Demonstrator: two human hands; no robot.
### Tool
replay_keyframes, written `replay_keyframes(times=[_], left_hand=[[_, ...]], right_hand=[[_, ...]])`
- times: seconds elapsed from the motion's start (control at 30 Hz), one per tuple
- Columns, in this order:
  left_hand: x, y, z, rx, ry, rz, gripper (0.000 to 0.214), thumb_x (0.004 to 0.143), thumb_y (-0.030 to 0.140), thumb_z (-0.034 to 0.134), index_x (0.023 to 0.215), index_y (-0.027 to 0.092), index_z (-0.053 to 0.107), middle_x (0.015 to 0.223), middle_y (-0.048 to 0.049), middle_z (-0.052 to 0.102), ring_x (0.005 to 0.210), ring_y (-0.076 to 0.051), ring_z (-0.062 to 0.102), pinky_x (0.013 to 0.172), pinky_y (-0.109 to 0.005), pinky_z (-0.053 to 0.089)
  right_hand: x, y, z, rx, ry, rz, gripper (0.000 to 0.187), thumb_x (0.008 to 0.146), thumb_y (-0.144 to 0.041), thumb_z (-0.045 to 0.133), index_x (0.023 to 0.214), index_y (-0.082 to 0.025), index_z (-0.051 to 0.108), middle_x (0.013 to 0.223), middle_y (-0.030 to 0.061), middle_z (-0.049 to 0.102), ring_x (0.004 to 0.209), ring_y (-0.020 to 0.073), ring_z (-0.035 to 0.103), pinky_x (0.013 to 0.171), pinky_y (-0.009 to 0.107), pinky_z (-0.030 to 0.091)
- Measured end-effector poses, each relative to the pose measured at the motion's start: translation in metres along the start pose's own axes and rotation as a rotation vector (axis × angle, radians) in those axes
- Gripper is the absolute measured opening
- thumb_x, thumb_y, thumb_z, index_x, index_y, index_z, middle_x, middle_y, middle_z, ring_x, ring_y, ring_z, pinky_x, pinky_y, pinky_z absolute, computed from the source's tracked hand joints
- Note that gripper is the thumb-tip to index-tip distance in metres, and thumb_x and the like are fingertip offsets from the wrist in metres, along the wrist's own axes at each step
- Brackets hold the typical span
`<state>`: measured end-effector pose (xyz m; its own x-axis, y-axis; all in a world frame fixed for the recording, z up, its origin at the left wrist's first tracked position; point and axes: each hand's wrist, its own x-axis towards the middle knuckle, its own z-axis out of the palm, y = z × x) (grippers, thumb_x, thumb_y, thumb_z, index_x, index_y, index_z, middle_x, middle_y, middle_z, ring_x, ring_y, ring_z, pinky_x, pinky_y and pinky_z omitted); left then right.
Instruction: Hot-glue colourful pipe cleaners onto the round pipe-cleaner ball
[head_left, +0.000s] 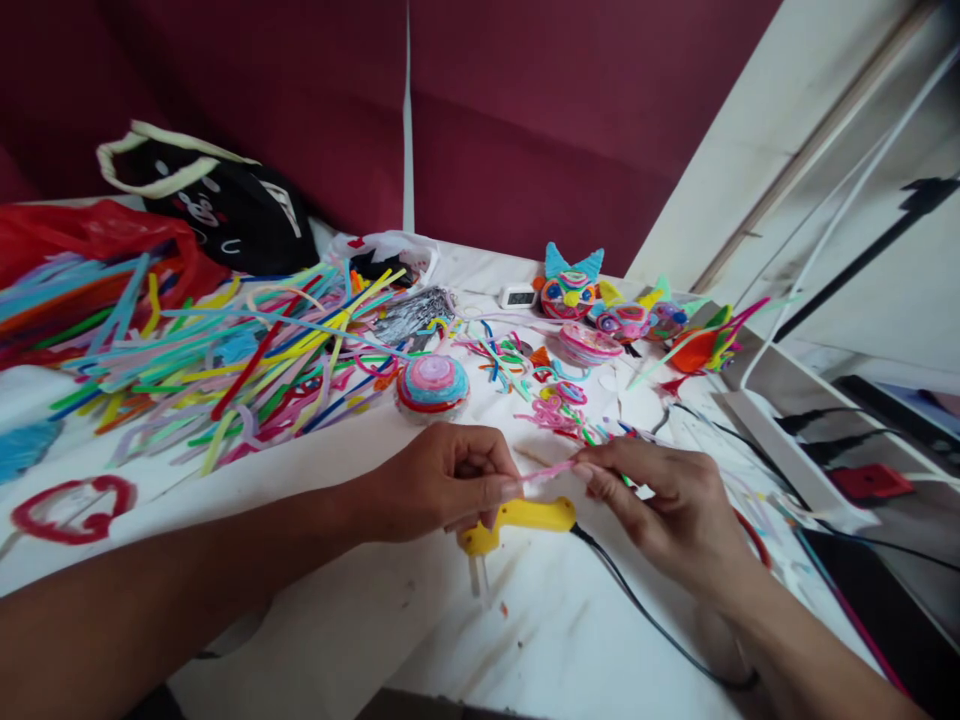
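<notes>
A short pink pipe cleaner [546, 471] is stretched between my two hands. My left hand [456, 478] pinches its left end between thumb and fingers. At the other end, my right hand [660, 495] pinches it the same way. Just below, a yellow hot glue gun [536, 515] lies on the white table, partly hidden behind my left fingers, with a black cord running to the lower right. Beyond my left hand sits a ball [433, 384] wound with pink, blue and red pipe cleaners. Small curled pink pieces [551, 412] lie past my hands.
Loose pipe cleaners [277, 350] heap across the left side. Finished colourful figures [571, 285] stand at the back, near a small white digital clock [517, 296]. A black bag [225, 205] leans at the back left. A power strip [787, 450] and a dark tablet-like device [885, 610] are at right.
</notes>
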<state>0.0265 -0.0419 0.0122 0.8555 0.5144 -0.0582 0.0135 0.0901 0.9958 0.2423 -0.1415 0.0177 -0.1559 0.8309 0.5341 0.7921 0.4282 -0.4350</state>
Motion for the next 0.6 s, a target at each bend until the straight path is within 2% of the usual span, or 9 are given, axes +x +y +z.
replay_keyframes(times=[0.17, 0.37, 0.47, 0.6], left_hand=[[-0.003, 0.002, 0.001, 0.108, 0.052, 0.028, 0.017, 0.085, 0.027, 0.064, 0.078, 0.012, 0.061, 0.055, 0.0022, 0.061, 0.04, -0.002, 0.042, 0.039, -0.013, 0.033], [0.001, 0.003, -0.004, 0.072, 0.068, 0.06, 0.019, 0.082, 0.03, 0.064, 0.086, 0.012, 0.063, 0.063, 0.0024, 0.059, 0.047, -0.004, 0.047, 0.044, -0.015, 0.039], [0.002, 0.002, -0.006, 0.069, 0.063, 0.054, 0.02, 0.082, 0.031, 0.064, 0.089, 0.012, 0.064, 0.063, 0.0027, 0.058, 0.049, -0.005, 0.047, 0.046, -0.016, 0.04], [0.002, 0.0, -0.006, 0.111, 0.064, 0.049, 0.019, 0.081, 0.029, 0.063, 0.087, 0.012, 0.063, 0.065, 0.0012, 0.062, 0.046, -0.005, 0.048, 0.044, -0.016, 0.039]], right_hand=[[0.0, 0.0, 0.001, -0.115, 0.051, -0.064, 0.009, 0.09, -0.016, 0.059, 0.092, -0.021, 0.066, 0.074, 0.0023, 0.071, 0.063, 0.0131, 0.066, 0.056, 0.023, 0.05], [0.003, 0.013, -0.005, -0.163, 0.009, -0.122, 0.018, 0.091, -0.013, 0.055, 0.106, -0.021, 0.063, 0.09, 0.0064, 0.072, 0.08, 0.0156, 0.069, 0.062, 0.023, 0.052], [0.003, 0.015, -0.009, -0.222, 0.027, -0.105, 0.011, 0.091, -0.017, 0.059, 0.1, -0.02, 0.065, 0.085, 0.005, 0.072, 0.073, 0.014, 0.067, 0.06, 0.023, 0.051], [0.001, 0.011, -0.013, -0.267, 0.033, -0.069, 0.002, 0.089, -0.018, 0.063, 0.089, -0.017, 0.065, 0.069, 0.0, 0.066, 0.057, 0.0092, 0.059, 0.054, 0.02, 0.045]])
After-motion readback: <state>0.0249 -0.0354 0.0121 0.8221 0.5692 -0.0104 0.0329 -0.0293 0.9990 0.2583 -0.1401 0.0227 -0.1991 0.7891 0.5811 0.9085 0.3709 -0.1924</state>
